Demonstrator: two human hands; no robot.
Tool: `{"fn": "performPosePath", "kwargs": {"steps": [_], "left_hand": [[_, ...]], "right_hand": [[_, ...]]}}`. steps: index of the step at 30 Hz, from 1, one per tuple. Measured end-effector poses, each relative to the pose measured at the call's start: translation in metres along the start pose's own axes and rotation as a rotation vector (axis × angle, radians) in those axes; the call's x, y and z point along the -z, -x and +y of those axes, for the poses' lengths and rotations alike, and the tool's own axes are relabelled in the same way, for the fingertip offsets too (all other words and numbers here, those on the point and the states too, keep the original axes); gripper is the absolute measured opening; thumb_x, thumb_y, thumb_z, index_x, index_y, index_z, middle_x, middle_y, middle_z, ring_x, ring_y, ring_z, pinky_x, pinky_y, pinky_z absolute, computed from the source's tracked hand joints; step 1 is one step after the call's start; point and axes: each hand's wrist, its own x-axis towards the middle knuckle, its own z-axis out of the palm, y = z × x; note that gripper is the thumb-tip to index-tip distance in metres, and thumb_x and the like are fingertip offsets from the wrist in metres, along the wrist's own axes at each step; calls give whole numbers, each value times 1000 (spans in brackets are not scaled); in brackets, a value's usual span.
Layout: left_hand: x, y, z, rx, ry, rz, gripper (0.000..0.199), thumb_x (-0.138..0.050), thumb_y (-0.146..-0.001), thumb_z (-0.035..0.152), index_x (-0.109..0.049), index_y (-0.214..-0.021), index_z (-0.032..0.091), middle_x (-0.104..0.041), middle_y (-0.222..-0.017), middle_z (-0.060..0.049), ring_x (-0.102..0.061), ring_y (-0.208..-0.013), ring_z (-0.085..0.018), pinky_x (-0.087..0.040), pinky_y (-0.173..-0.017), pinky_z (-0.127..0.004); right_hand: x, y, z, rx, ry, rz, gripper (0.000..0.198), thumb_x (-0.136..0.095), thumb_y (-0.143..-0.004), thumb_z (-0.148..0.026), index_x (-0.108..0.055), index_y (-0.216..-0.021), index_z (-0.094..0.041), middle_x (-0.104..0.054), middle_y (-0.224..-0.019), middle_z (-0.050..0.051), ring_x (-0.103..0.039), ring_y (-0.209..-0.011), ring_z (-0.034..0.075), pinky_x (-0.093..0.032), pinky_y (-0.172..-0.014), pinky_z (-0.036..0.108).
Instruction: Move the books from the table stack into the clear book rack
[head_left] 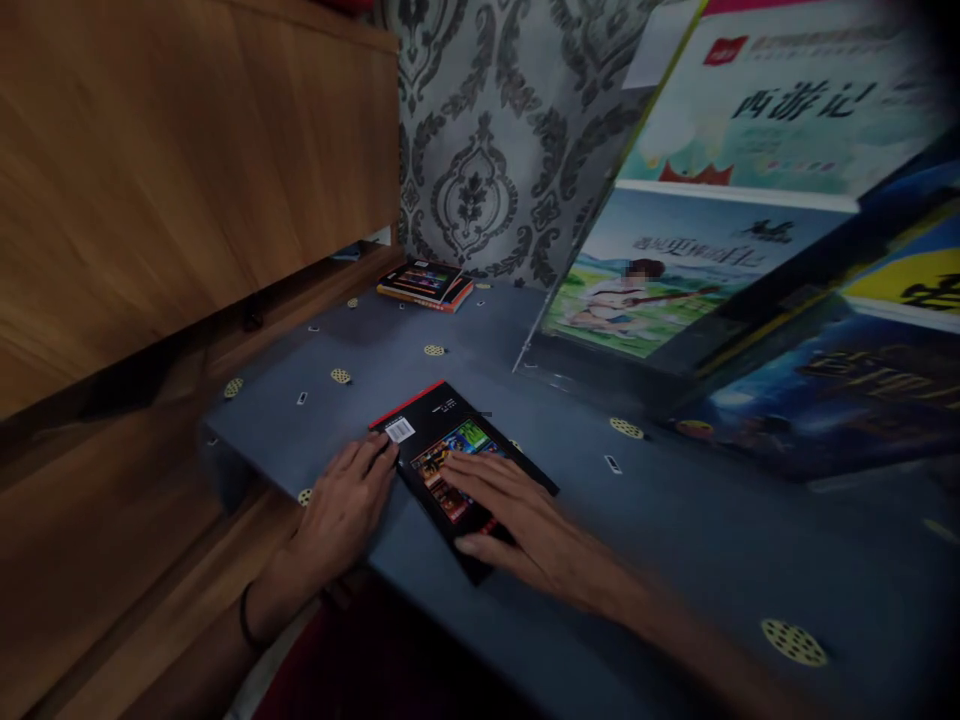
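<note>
A black book (424, 420) with a red spine, a white barcode and colourful pictures lies flat on the blue-grey cloth. Across its lower right part rests my right hand (517, 510), palm down, fingers stretched out and thumb apart. My left hand (349, 500) lies at the book's left edge, fingertips touching it near the barcode; its fingers are extended and hold nothing. A dark band circles the left wrist.
The patterned blue-grey tablecloth (300, 440) covers the surface. Against the wall at the back lies a small stack of books (424, 285). Tall display racks of books (675, 270) stand at the right. A wooden cabinet (195, 170) overhangs the left side.
</note>
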Motion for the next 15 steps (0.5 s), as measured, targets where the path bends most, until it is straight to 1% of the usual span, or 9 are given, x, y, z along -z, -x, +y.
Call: {"fn": "performPosePath", "kwargs": {"steps": [2,4,7,9,11,13,15], "left_hand": [[0,2,1,1,-2,21,34,-41,-102,22,-59,-131,21,-65,-131,-13,-63,-118,-27,-56,-98,-45],[-2,4,1,17,21,19,35,-43,-99,17,-58,-130,19,-66,-129,-14,-65,-117,-27,-56,-97,-45],[-4,7,1,30,87,-1,35,-46,-94,12,-59,-127,16,-69,-121,-14,-65,-115,-28,-56,-97,-46],[-5,8,2,43,120,0,36,-47,-93,12,-59,-126,16,-70,-121,-15,-64,-116,-29,-55,-99,-47],[-5,8,2,59,147,6,37,-46,-93,12,-58,-128,17,-68,-124,-14,-63,-119,-28,-54,-101,-48],[-4,6,2,57,157,17,38,-44,-93,12,-58,-128,16,-69,-123,-14,-63,-118,-28,-54,-101,-48],[-2,4,2,32,145,37,36,-44,-93,11,-59,-126,16,-70,-119,-13,-65,-113,-27,-55,-99,-47]], "right_hand": [[1,-28,-10,14,-28,-12,64,-42,-102,-56,-38,-155,-19,-45,-157,14,-36,-149,26,-30,-123,54],[-1,-56,-18,87,-49,-49,67,-39,-103,-55,-35,-156,-14,-43,-158,16,-32,-151,26,-27,-124,53],[-6,-90,-25,149,-77,-117,76,-36,-101,-61,-34,-156,-9,-39,-159,19,-27,-153,28,-23,-126,54],[-9,-102,-25,166,-89,-161,82,-33,-99,-66,-35,-155,-6,-38,-159,21,-27,-153,28,-21,-126,53],[-13,-107,-22,168,-106,-178,86,-31,-98,-69,-35,-154,-5,-40,-158,22,-31,-151,27,-21,-126,52],[-16,-109,-18,159,-128,-167,87,-31,-96,-71,-36,-154,-7,-42,-157,21,-35,-150,27,-23,-126,51],[-17,-109,-14,158,-146,-146,87,-33,-95,-72,-37,-154,-9,-44,-156,19,-37,-148,26,-24,-125,51]]}}
